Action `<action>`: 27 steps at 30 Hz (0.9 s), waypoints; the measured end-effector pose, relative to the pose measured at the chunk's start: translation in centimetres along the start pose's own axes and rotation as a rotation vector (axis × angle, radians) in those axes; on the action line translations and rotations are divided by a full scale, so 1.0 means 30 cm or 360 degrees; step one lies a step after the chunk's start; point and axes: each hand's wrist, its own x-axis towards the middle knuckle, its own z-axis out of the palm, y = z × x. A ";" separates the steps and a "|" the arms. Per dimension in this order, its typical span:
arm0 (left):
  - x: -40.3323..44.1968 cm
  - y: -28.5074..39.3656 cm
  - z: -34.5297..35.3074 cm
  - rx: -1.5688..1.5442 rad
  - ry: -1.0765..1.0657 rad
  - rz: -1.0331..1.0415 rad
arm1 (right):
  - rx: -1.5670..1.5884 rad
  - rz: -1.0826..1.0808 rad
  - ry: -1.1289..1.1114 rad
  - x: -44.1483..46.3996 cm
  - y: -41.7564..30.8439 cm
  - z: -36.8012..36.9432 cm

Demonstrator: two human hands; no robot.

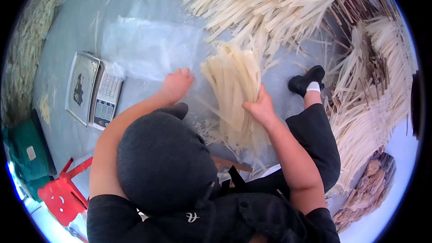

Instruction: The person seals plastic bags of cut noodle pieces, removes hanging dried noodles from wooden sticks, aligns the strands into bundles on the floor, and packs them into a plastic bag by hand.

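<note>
A thick bundle of pale, flat dried strips (234, 78) stands in front of me, its strips fanned at the top. My right hand (262, 108) is closed around the bundle's right side, thumb lying across the front. Left of the bundle, a clear plastic bag (150, 47) lies flat on the grey floor sheet. At the bag's near right corner is my left hand (177, 85), its fingers bent onto the edge in a pinch. The fingertips' undersides are hidden. My dark cap covers part of the view just below this hand.
A digital scale (104, 92) sits at left. Large heaps of pale strips (265, 6) spread along the back and right, with thin brown sticks (375, 74) among them. A red stool (63, 198) and a green container (27, 153) stand lower left. Loose scraps (207, 130) litter the floor.
</note>
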 end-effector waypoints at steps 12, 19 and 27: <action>-0.233 -0.253 -0.257 -0.1845 0.1451 -0.0830 | 0.0368 -0.0149 -0.0365 0.034 -0.173 0.156; -0.266 -0.285 0.007 -0.1342 0.1228 -0.1261 | -0.0525 -0.0087 -0.0617 0.112 -0.283 0.273; -0.264 -0.247 -0.202 -0.1096 0.1357 -0.0902 | -0.0722 -0.0146 -0.0909 0.180 -0.289 0.406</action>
